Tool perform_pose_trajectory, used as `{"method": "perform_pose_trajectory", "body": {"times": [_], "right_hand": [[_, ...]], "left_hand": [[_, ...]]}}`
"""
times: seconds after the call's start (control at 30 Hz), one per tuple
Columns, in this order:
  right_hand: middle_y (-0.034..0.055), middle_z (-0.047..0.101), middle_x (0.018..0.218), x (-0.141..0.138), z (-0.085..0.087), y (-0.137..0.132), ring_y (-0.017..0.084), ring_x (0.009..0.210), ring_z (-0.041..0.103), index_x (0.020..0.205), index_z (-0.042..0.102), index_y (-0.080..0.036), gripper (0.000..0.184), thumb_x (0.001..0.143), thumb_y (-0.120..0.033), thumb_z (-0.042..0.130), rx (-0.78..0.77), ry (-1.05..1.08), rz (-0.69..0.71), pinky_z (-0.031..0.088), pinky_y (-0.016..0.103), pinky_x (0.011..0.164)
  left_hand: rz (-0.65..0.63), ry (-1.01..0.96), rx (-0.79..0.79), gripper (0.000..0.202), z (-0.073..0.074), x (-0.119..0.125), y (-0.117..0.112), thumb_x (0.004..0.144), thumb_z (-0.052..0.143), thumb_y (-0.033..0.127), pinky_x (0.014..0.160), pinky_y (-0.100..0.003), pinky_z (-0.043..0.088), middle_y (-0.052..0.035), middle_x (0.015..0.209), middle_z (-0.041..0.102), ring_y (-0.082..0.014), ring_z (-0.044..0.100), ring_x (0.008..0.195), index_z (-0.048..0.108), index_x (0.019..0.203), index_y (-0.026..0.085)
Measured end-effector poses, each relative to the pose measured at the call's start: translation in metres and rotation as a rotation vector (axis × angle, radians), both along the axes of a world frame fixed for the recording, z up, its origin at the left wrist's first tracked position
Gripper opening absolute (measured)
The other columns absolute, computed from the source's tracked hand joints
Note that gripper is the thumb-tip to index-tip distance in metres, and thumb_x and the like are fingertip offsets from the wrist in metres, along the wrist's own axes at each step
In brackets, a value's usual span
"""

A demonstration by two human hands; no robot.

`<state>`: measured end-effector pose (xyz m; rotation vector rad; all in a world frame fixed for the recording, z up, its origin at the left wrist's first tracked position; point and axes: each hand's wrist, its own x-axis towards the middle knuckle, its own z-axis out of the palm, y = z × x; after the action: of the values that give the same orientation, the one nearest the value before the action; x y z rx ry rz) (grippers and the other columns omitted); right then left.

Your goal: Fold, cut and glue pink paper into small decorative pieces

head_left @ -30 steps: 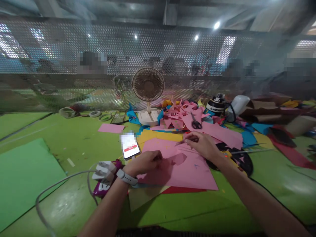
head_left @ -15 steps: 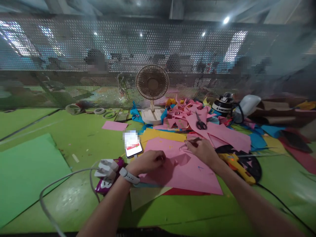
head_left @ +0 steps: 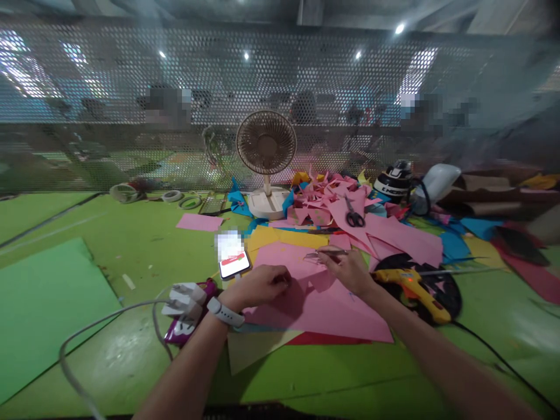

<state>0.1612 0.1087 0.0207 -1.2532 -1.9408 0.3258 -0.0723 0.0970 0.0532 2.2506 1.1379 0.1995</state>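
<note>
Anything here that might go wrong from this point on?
The glue gun shows an orange light and lies close to the right forearm; if it is hot, a stray sweep could cause a burn. The grey cable loops beside the left forearm, so it might snag and tug the white plugs. The thin tool in the right hand sits over the pink paper, and might scratch it.

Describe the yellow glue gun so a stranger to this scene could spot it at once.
In the middle of the green table lies a large pink sheet. Right of it, past the right hand, the yellow glue gun rests on a dark, rounded base. Its gun shape and orange light set it apart from the flat pink paper behind it.
</note>
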Motion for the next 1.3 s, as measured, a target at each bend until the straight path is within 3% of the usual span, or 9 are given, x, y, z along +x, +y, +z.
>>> {"method": "perform_pose_trajectory", "body": {"times": [0.37, 0.57, 0.67, 0.77, 0.9, 0.93, 1.03, 1.13, 1.3], "right_hand": [[0.0025, 0.073, 0.08, -0.001, -0.003, 0.002, 0.02, 0.076, 0.069, 0.086, 0.069, -0.022, 0.024, 0.087, -0.032, 0.047, -0.019, 0.023, -0.006, 0.053, 0.027, 0.067], [0.0036, 0.073, 0.081, 0.001, -0.006, 0.006, 0.02, 0.076, 0.069, 0.083, 0.068, -0.021, 0.026, 0.086, -0.036, 0.047, -0.052, 0.096, -0.015, 0.053, 0.027, 0.067], [0.0043, 0.072, 0.078, 0.0, -0.005, 0.003, 0.02, 0.072, 0.069, 0.086, 0.066, -0.019, 0.027, 0.086, -0.039, 0.048, -0.138, 0.223, 0.013, 0.054, 0.027, 0.062], [0.0042, 0.072, 0.076, -0.002, -0.001, -0.002, 0.02, 0.071, 0.069, 0.088, 0.065, -0.018, 0.027, 0.085, -0.04, 0.05, -0.159, 0.288, 0.027, 0.054, 0.026, 0.061], [0.0053, 0.071, 0.073, -0.001, 0.006, -0.006, 0.02, 0.067, 0.069, 0.09, 0.065, -0.016, 0.029, 0.083, -0.042, 0.053, -0.153, 0.332, -0.03, 0.052, 0.026, 0.056], [0.0062, 0.071, 0.072, 0.0, 0.008, -0.005, 0.02, 0.065, 0.068, 0.09, 0.065, -0.016, 0.03, 0.083, -0.042, 0.053, -0.164, 0.363, -0.04, 0.051, 0.025, 0.052], [0.01, 0.071, 0.076, -0.002, 0.012, -0.004, 0.02, 0.063, 0.068, 0.09, 0.064, -0.013, 0.035, 0.082, -0.045, 0.053, -0.229, 0.442, -0.027, 0.047, 0.023, 0.044], [0.0119, 0.072, 0.079, -0.012, 0.017, -0.003, 0.02, 0.064, 0.068, 0.089, 0.065, -0.012, 0.037, 0.081, -0.046, 0.054, -0.322, 0.445, 0.05, 0.046, 0.023, 0.043], [0.0092, 0.072, 0.077, -0.044, 0.027, 0.002, 0.02, 0.067, 0.068, 0.09, 0.065, -0.014, 0.036, 0.081, -0.046, 0.054, -0.393, 0.364, 0.215, 0.048, 0.022, 0.045]], "left_hand": [[0.02, -0.114, -0.071, 0.027, 0.002, -0.006, 0.001, 0.075, 0.049, 0.026, 0.061, -0.024, 0.042, -0.0034, 0.084, 0.065, -0.0155, 0.057, 0.072, 0.06, 0.098, 0.018], [0.153, -0.236, -0.068, 0.022, -0.005, -0.006, 0.007, 0.08, 0.045, 0.03, 0.055, -0.023, 0.04, -0.0021, 0.073, 0.064, -0.0141, 0.057, 0.064, 0.059, 0.092, 0.017], [0.235, -0.226, -0.013, 0.018, -0.009, -0.008, 0.01, 0.079, 0.047, 0.027, 0.054, -0.023, 0.04, -0.0016, 0.07, 0.065, -0.0143, 0.058, 0.063, 0.06, 0.088, 0.017], [0.228, -0.171, 0.075, 0.016, -0.008, -0.004, 0.006, 0.078, 0.047, 0.023, 0.054, -0.023, 0.039, -0.0018, 0.072, 0.066, -0.0144, 0.058, 0.063, 0.062, 0.082, 0.018], [0.358, -0.138, 0.399, 0.018, -0.002, 0.013, -0.012, 0.081, 0.046, 0.022, 0.053, -0.024, 0.039, -0.0041, 0.073, 0.066, -0.0155, 0.058, 0.062, 0.061, 0.09, 0.018], [0.318, -0.175, 0.47, 0.02, 0.0, 0.018, -0.018, 0.082, 0.045, 0.022, 0.055, -0.024, 0.04, -0.0046, 0.074, 0.066, -0.0153, 0.059, 0.064, 0.06, 0.094, 0.017], [-0.041, -0.273, 0.621, 0.019, 0.001, 0.029, -0.036, 0.083, 0.045, 0.02, 0.059, -0.024, 0.041, -0.0027, 0.074, 0.066, -0.0132, 0.059, 0.066, 0.059, 0.095, 0.019], [-0.292, -0.252, 0.713, 0.02, 0.0, 0.036, -0.048, 0.082, 0.044, 0.02, 0.057, -0.025, 0.04, -0.0003, 0.068, 0.064, -0.0129, 0.057, 0.064, 0.059, 0.096, 0.02], [-0.428, -0.252, 0.729, 0.023, -0.007, 0.041, -0.053, 0.084, 0.04, 0.021, 0.054, -0.026, 0.039, 0.0014, 0.063, 0.063, -0.0108, 0.053, 0.055, 0.059, 0.096, 0.017]]}}
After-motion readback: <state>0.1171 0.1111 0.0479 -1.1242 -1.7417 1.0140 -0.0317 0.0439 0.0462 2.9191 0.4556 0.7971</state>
